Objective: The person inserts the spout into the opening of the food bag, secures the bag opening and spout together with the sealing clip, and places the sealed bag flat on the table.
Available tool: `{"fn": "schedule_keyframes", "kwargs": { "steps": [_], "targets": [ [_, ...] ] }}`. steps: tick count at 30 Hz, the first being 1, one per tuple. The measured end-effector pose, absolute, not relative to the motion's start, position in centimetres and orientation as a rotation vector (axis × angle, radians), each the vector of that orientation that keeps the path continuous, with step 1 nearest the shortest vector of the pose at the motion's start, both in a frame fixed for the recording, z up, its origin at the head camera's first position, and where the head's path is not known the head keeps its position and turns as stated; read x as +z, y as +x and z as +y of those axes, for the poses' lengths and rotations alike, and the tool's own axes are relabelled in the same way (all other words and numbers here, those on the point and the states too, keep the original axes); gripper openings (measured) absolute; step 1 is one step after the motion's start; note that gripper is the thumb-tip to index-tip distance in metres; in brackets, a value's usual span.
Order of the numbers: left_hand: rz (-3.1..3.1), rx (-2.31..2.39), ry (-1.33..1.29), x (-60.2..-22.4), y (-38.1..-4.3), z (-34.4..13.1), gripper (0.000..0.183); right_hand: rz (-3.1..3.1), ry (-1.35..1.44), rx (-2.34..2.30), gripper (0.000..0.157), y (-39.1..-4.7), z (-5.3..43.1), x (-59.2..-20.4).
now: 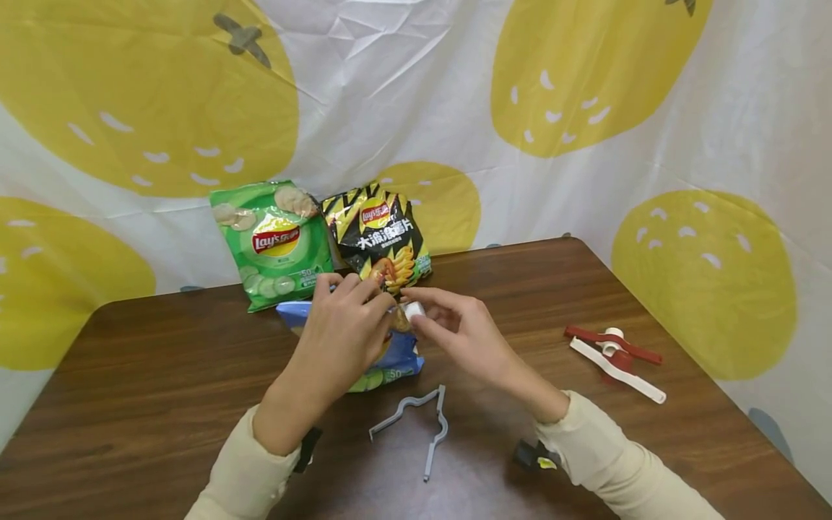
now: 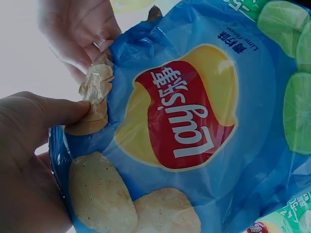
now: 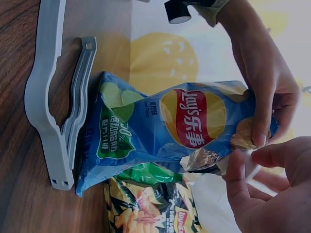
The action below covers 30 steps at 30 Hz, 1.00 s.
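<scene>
My left hand (image 1: 344, 328) pinches the blue bag (image 1: 401, 352), my right hand (image 1: 463, 325) a white piece (image 1: 413, 310) at its top; likely I'm fitting it, which calls for steady alignment next.

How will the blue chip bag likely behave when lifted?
The blue chip bag will probably be floppy, since its thin film is wrinkled at the held end. Its glossy surface may feel slippery. Being a snack packet, it is likely light for its size.

I work in a cloth-screened nook: a white-and-yellow fruit-print sheet (image 1: 552, 195) hangs behind and beside my wood-grain table (image 1: 162, 368). Home or studio, I cannot tell.
</scene>
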<state>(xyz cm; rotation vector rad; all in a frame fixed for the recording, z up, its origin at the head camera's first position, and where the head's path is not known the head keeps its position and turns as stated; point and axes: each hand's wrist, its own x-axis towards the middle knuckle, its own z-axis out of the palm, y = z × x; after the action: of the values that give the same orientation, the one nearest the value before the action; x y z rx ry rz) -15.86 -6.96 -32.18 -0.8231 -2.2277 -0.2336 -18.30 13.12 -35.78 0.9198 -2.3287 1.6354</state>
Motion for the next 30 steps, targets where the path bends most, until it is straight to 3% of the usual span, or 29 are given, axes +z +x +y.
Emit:
{"fn": "schedule_keyframes", "kwargs": {
  "steps": [9, 19, 30],
  "targets": [
    [-2.214, -0.24, -0.815, -32.32, -15.98, -7.01, 0.006, -2.32, 0.891, 1.704, 0.039, -18.38, 12.88, -36.17],
    [-2.202, -0.287, -0.827, -32.23, -15.93, -6.92, 0.01, -2.298, 0.802, 1.629, 0.028, -18.59, 12.75, -36.68],
    [-2.213, -0.316, -0.808, -32.2, -16.08, -7.11, 0.017, -2.231, 1.037, 1.686, 0.032, -18.71, 12.7, -36.74]
  ]
}}
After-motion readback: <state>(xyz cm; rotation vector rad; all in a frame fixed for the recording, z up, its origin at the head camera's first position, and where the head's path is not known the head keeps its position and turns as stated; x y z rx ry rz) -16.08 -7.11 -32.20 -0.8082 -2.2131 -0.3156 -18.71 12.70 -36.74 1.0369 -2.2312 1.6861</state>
